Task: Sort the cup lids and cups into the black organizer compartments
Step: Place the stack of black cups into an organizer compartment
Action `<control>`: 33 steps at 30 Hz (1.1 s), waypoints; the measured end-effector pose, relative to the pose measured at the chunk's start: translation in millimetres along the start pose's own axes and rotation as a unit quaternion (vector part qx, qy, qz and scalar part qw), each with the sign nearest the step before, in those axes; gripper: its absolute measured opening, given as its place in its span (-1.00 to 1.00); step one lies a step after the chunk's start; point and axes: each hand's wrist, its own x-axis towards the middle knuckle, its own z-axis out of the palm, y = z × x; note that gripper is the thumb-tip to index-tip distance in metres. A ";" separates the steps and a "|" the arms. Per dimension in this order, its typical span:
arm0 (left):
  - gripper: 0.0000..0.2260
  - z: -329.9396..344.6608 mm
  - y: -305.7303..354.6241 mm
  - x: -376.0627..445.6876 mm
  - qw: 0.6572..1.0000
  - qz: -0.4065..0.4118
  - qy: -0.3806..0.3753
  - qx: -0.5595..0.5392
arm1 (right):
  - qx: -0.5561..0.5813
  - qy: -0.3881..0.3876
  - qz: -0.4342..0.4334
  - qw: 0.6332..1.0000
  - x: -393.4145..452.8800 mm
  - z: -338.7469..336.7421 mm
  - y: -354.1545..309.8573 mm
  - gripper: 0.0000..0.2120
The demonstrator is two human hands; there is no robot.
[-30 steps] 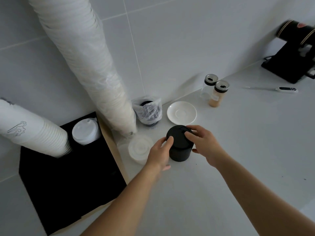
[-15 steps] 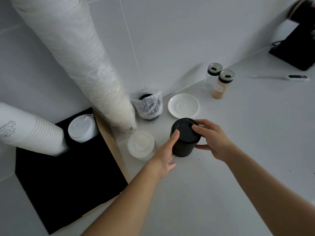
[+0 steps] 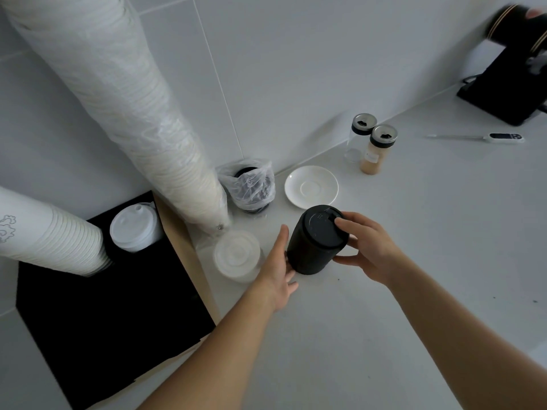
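A: Why do both hands sit on the stack of black lids (image 3: 315,241)?

B: Probably to keep it together. The right hand (image 3: 367,250) wraps its far side, a fingertip on the top lid, while the left hand (image 3: 278,267) presses flat and open against the near side. So the right grips it; the left only steadies. The stack appears to stand on the white counter (image 3: 414,261), just right of the black organizer (image 3: 112,306).

A: And what do the containers hold?

B: In the organizer, one rear compartment holds white lids (image 3: 134,229); a stack of white cups (image 3: 50,235) leans out of another. The front part looks dark; what lies there cannot be told. Outside it, clear lids (image 3: 236,255) sit beside the left hand, a plastic bag (image 3: 250,184) holds more dark lids, and a long sleeve of cups (image 3: 133,108) slants down toward the counter.

A: So the black stack is unsorted?

B: Seemingly, yes.
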 end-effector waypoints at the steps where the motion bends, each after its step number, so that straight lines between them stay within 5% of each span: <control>1: -0.24 1.3 0.2 -0.7 1.000 0.004 -0.004 0.009 | -0.001 -0.002 0.000 1.000 -0.9 1.7 0.0 -0.81; 15: -0.31 -12.8 -18.9 -10.1 0.999 0.031 -0.021 -0.008 | -0.035 -0.002 -0.018 0.999 -23.3 14.8 -1.0 -0.83; 33: -0.28 -64.2 -84.0 -94.8 0.981 0.091 0.002 -0.174 | -0.144 -0.081 -0.060 0.984 -112.8 69.3 2.9 -0.81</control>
